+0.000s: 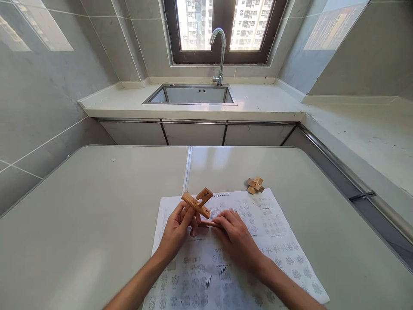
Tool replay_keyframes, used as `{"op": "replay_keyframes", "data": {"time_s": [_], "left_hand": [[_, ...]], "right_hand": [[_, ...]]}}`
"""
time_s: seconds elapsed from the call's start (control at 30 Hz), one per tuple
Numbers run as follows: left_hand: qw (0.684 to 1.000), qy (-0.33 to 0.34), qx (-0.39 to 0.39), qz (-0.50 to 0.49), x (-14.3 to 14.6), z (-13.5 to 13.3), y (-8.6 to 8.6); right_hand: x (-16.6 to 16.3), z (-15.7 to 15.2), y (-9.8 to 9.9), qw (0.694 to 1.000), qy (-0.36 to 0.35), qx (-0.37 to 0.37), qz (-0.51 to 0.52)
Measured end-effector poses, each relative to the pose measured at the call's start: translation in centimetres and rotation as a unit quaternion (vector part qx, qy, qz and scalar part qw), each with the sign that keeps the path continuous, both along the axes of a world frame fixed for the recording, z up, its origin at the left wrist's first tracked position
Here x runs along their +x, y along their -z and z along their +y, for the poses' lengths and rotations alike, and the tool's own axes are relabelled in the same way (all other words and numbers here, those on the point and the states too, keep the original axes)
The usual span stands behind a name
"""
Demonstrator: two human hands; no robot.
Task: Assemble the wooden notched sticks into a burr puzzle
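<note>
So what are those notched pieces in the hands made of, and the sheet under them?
The crossed notched pieces held by the left hand look like pale unvarnished wood: tan, matte, square-cut. The right hand touches another such stick lying flat. The sheet appears to be thin white paper printed with grey diagrams, lying flat on the table.

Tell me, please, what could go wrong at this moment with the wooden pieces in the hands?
1. The left hand holds two crossed wooden pieces by the fingertips only; they may slip apart or drop onto the instruction sheet.
2. The right hand presses another wooden stick against the sheet, so the paper could shift or wrinkle.
</note>
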State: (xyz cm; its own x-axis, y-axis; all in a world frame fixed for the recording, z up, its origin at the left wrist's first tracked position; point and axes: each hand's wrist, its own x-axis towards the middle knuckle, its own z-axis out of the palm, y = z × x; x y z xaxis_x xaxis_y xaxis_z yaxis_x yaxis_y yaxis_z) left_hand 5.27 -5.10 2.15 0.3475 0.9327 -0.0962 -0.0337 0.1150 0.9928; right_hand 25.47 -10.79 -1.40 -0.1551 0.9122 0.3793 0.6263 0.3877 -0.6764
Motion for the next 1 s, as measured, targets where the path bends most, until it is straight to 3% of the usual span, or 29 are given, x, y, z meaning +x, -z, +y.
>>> {"op": "replay_keyframes", "data": {"time_s": [0.2, 0.3, 0.4, 0.57, 0.67, 0.83, 1.0], "left_hand": [[0.997, -0.044, 0.038, 0.041, -0.1, 0.0, -0.3], [0.996, -0.054, 0.048, 0.045, -0.1, 0.1, -0.1], [0.995, -0.059, 0.059, 0.053, -0.2, 0.2, 0.2], [0.988, -0.045, 0.099, 0.110, -0.5, 0.0, 0.4], [0.976, -0.035, 0.147, 0.157, -0.7, -0.1, 0.3], [0.936, 0.006, 0.267, 0.231, -1.0, 0.0, 0.7], [0.868, 0.036, 0.386, 0.310, -1.1, 0.2, 1.4]], "right_hand": [[0.4, 0.1, -0.4, 0.983, 0.059, -0.083, 0.152], [0.7, 0.2, -0.7, 0.951, 0.124, -0.143, 0.246], [1.1, 0.5, -1.2, 0.910, 0.139, -0.171, 0.351], [1.4, 0.8, -2.3, 0.824, 0.066, -0.223, 0.516], [1.5, 0.7, -2.4, 0.795, 0.019, -0.245, 0.555], [1.3, 0.4, -1.9, 0.784, -0.050, -0.286, 0.549], [0.6, -0.3, -1.9, 0.795, -0.090, -0.321, 0.507]]}}
